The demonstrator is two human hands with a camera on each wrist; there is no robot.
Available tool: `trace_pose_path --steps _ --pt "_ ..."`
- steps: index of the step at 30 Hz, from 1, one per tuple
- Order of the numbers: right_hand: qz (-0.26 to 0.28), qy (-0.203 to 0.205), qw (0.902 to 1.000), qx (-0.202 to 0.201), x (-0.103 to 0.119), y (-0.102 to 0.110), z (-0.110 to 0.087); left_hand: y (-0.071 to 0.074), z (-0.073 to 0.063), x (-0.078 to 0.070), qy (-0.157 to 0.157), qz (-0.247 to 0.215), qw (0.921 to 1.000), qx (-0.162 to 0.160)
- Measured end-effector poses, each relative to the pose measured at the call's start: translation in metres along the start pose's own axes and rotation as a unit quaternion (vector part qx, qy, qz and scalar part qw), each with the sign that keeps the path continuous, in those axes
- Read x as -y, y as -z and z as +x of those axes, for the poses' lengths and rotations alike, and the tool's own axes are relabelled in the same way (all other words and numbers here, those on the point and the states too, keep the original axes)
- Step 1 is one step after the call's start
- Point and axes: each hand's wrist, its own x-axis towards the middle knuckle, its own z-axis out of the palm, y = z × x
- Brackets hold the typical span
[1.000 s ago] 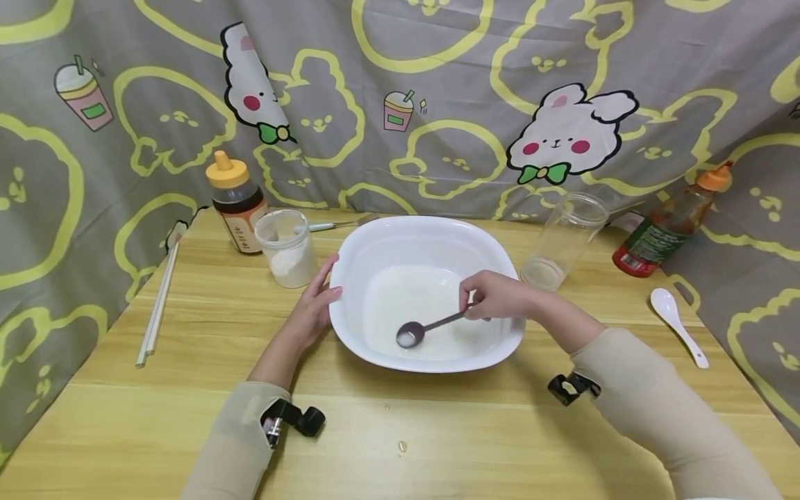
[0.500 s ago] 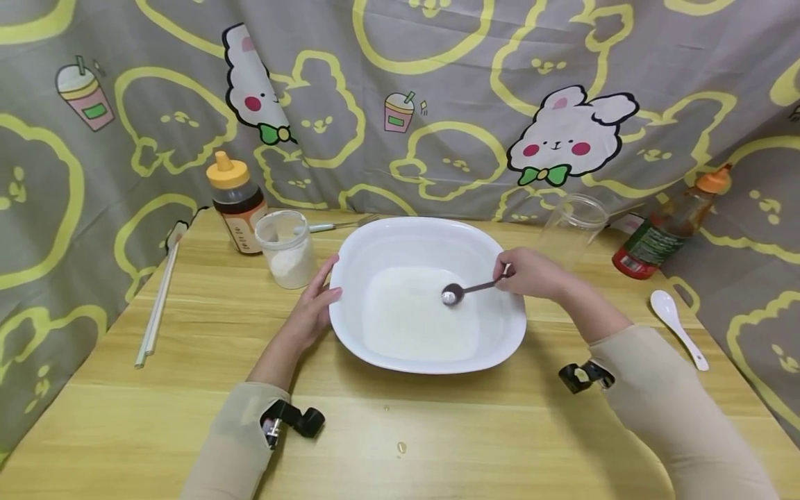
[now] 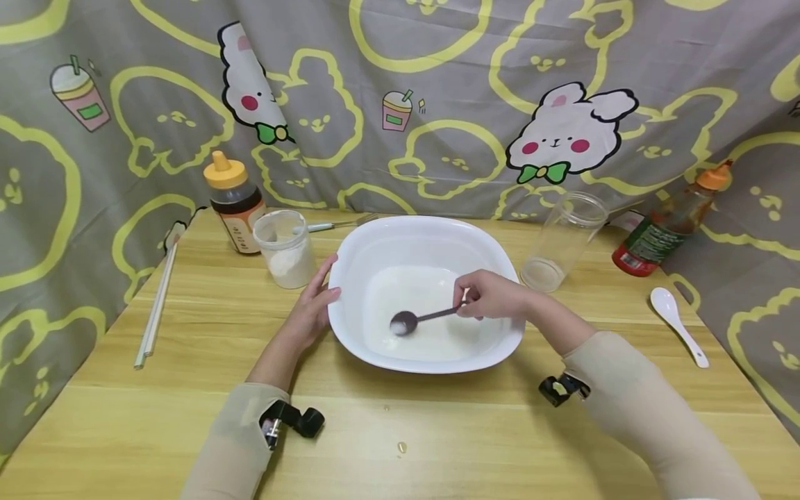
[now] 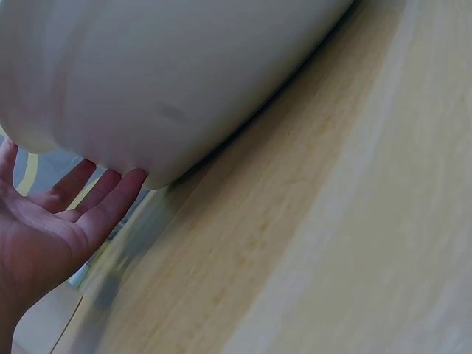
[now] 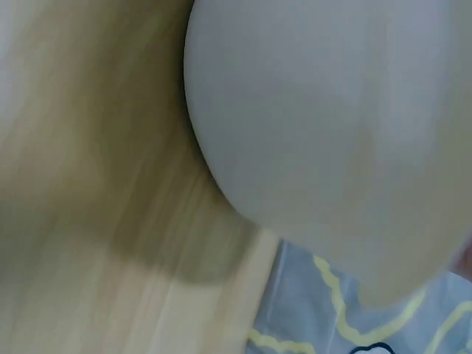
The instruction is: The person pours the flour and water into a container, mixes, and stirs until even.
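A white basin (image 3: 350, 347) holding milky white liquid (image 3: 431, 340) stands mid-table. My left hand (image 3: 311, 307) rests against the basin's left side. In the left wrist view its fingers (image 4: 110, 210) are fairly straight, their tips touching the outer wall below the rim. Over the basin, my right hand (image 3: 490, 295) pinches the handle of a dark spoon (image 3: 405, 323). The spoon's bowl, with a little white in it, is at the liquid; how deep it sits I cannot tell. In the right wrist view the basin's wall (image 5: 310, 133) hides the spoon and nearly all of that hand.
Behind my left hand stand a jar of white powder (image 3: 291, 264), a yellow-capped bottle (image 3: 236, 208) and a fork (image 3: 334, 226). Pale sticks (image 3: 156, 305) lie at left. To the right are a clear jar (image 3: 559, 243), a sauce bottle (image 3: 669, 226) and a white spoon (image 3: 678, 326).
My right hand moved the dark spoon up and right, near the basin's right rim, then back down and left over the liquid. The left hand stayed at the basin.
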Motion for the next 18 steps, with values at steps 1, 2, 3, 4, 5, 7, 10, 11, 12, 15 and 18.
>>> trace_pose_path --steps 1,2,3,4,5,7,10,11,12,15,18 --pt "-0.004 0.005 0.9999 0.010 0.000 0.002 -0.004 0.000 0.000 0.000 0.000 0.000 1.0000 0.001" --pt "-0.011 0.010 0.9998 0.016 0.000 0.004 -0.009 0.000 0.000 0.000 0.000 0.000 1.0000 0.001" --pt "-0.020 0.015 0.9995 0.020 -0.001 0.007 -0.014 0.000 0.000 -0.001 0.001 0.001 1.0000 0.002" --pt "-0.032 0.020 0.9991 0.020 -0.001 0.010 -0.019 0.000 0.000 -0.001 0.001 0.001 1.0000 0.003" --pt "-0.042 0.023 0.9987 0.019 -0.002 0.014 -0.024 0.000 0.000 -0.001 0.000 0.001 1.0000 0.004" --pt "-0.069 0.020 0.9974 0.006 -0.002 0.022 -0.033 0.001 0.000 -0.001 -0.001 0.002 1.0000 0.006" --pt "-0.111 0.000 0.9932 -0.033 -0.004 0.033 -0.040 0.001 0.000 -0.001 -0.003 0.000 1.0000 0.005" --pt "-0.119 -0.012 0.9916 -0.049 -0.005 0.036 -0.040 0.001 -0.001 -0.001 -0.004 0.000 1.0000 0.006" --pt "-0.127 -0.025 0.9895 -0.065 -0.005 0.039 -0.040 0.001 -0.001 -0.001 -0.004 -0.001 1.0000 0.006" --pt "-0.132 -0.062 0.9840 -0.102 -0.008 0.041 -0.032 0.001 -0.001 -0.002 -0.002 -0.001 1.0000 0.005" --pt "-0.116 -0.097 0.9809 -0.122 -0.009 0.037 -0.017 0.000 -0.001 -0.002 0.000 0.000 1.0000 0.005"
